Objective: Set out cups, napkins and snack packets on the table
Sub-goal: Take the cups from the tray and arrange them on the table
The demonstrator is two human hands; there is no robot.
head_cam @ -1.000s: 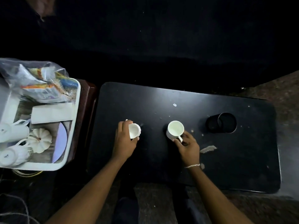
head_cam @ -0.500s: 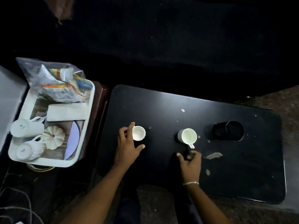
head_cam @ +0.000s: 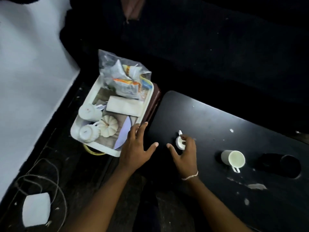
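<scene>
A small ribbed white cup [head_cam: 179, 142] stands on the black table [head_cam: 217, 121], partly hidden behind the fingers of my right hand [head_cam: 184, 155], which is spread and holds nothing. A white mug [head_cam: 233, 159] stands further right, free of both hands. My left hand [head_cam: 138, 148] hovers open over the near right corner of the white tray [head_cam: 93, 145]. The tray holds two white cups [head_cam: 89, 112] [head_cam: 87, 132], folded napkins [head_cam: 124, 106] and a clear bag of snack packets [head_cam: 125, 77].
A white pumpkin-shaped lid or dish [head_cam: 108, 125] and a pale purple plate [head_cam: 124, 133] also lie in the tray. A black cup [head_cam: 284, 164] lies at the table's right. Cables [head_cam: 50, 178] and a white pad [head_cam: 36, 209] are on the floor to the left.
The view has swung left. My right hand let go of the mug and moved left to the small cup. My left hand left that cup and moved over the tray's corner.
</scene>
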